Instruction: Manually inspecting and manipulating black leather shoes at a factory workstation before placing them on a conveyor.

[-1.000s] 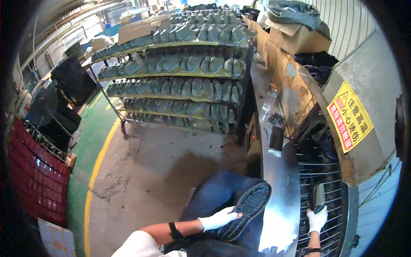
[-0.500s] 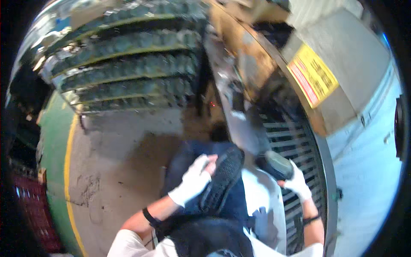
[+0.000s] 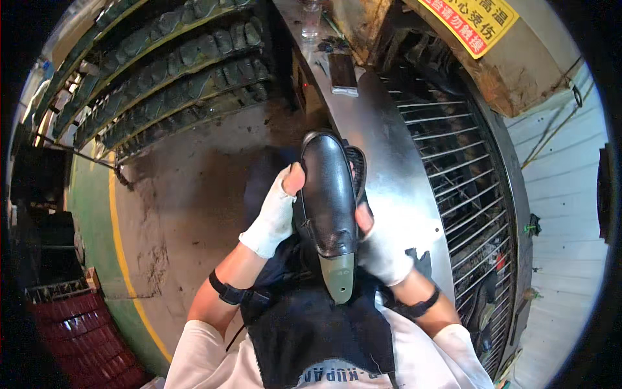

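Note:
A black leather shoe upper (image 3: 328, 188), stretched over a grey-green shoe last (image 3: 338, 279), stands toe-away in front of my body. My left hand (image 3: 273, 211), in a white fingerless glove, grips the upper's left side with the thumb on top. On the other side my right hand (image 3: 383, 249), gloved alike and slightly blurred, closes round the shoe's edge. Behind the upper's right side a black shoe sole (image 3: 357, 170) shows in part, beside or against it. Most of that sole, and the fingers under the shoe, are hidden.
Right of me lies a metal worktop (image 3: 382, 136) with a dark phone-like slab (image 3: 343, 70). Beyond it runs a barred conveyor (image 3: 457, 168), entering a machine with a yellow label (image 3: 479, 23). A shoe-filled rack (image 3: 175, 71) stands far left, dark red slats (image 3: 81, 334) near left.
The shoe on its last has come from over the conveyor to the front of my body. Both hands are now together on it, the sole alongside. The view has shifted too.

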